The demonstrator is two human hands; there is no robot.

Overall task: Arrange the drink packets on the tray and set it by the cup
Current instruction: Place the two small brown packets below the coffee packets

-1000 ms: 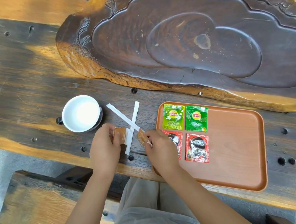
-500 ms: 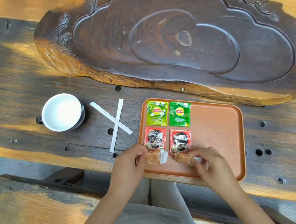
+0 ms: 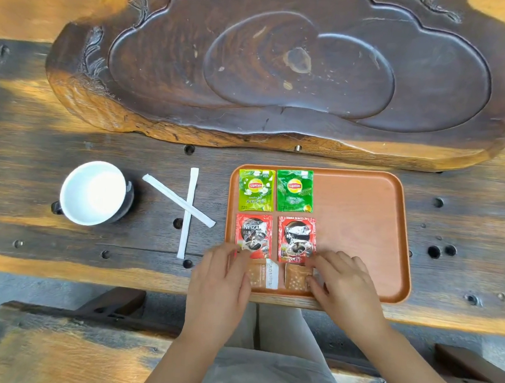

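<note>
Both hands on tray (image 3: 362,229), near edge: left hand (image 3: 219,278) pressing brown sachet (image 3: 261,277), right hand (image 3: 347,287) pressing 2nd brown sachet (image 3: 296,277), below Nescafé pkts (image 3: 296,239). Sachets light, limp, slick; pinch edges. Cup (image 3: 95,194) well left of tray.

On the worktop (image 3: 39,152) the tray (image 3: 362,229) sits right of the cup (image 3: 94,193), with two crossed sticks (image 3: 188,210) between them. Six packets fill the tray's left part in three rows of two: tea packets (image 3: 275,190) at the back, coffee packets (image 3: 275,237) in the middle, sugar packets (image 3: 279,275) nearest. A carved slab (image 3: 283,74) lies behind everything.
</note>
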